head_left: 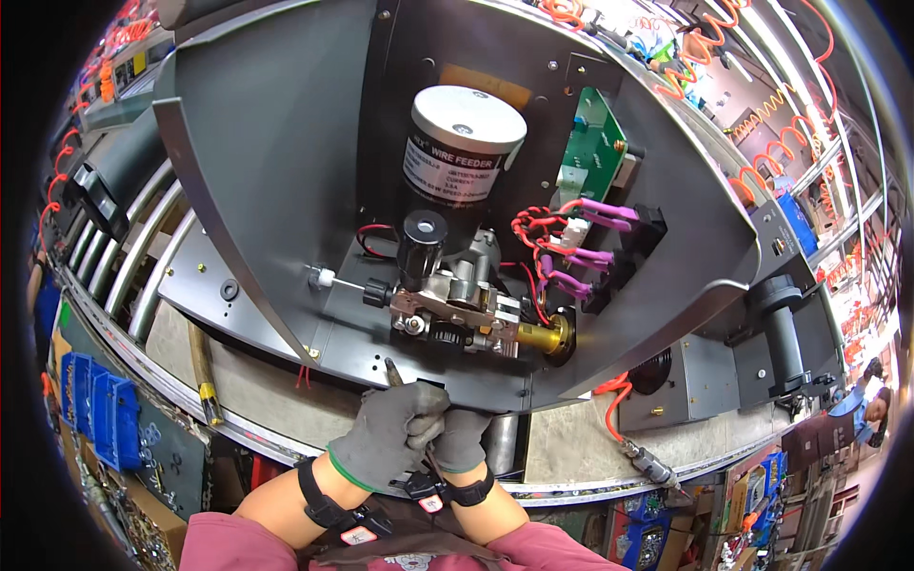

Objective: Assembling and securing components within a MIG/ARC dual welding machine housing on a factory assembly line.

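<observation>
Both my hands, in grey gloves, meet at the front lip of an open dark metal housing (457, 376). My left hand (390, 419) is closed, its fingers curled and one dark tip pointing up at the housing floor; what it holds, if anything, is hidden. Tucked close beside it is my right hand (462, 443), its fingers mostly out of sight. A thin dark strip (434, 464) shows between the wrists; its kind is unclear. Inside the housing stand a wire feed motor (457, 143) with a white cap, the metal drive mechanism (457, 300) and a brass connector (541, 337).
Purple-sleeved wires (609, 217) and a green circuit board (592, 143) line the housing's right wall. A pneumatic driver (655, 468) on a red coiled hose lies at the right. Blue parts bins (100, 409) stand at the left, near a roller conveyor (162, 266).
</observation>
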Available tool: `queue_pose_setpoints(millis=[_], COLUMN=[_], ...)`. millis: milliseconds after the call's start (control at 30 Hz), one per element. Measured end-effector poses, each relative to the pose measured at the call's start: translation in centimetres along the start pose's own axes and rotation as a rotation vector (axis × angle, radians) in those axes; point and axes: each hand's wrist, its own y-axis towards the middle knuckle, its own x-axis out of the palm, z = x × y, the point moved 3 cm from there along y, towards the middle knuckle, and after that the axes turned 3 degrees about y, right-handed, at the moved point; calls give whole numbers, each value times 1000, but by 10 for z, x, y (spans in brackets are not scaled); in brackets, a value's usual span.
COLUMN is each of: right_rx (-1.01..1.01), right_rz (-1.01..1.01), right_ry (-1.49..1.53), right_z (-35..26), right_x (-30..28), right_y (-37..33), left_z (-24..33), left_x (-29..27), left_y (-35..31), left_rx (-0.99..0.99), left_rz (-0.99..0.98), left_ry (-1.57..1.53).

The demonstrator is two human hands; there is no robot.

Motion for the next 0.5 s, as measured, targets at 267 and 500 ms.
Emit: queue_pose_setpoints(millis=[267,500], right_rx=[237,-163], right_rz=[-112,55], right_ry=[349,87], right_z=[57,20], right_x=[-61,-16], right_y=[21,9], left_z=[3,6], left_x=[4,0], left_y=[0,-5], left_rx=[276,370], left_rz=[16,131], left_ry=[628,828])
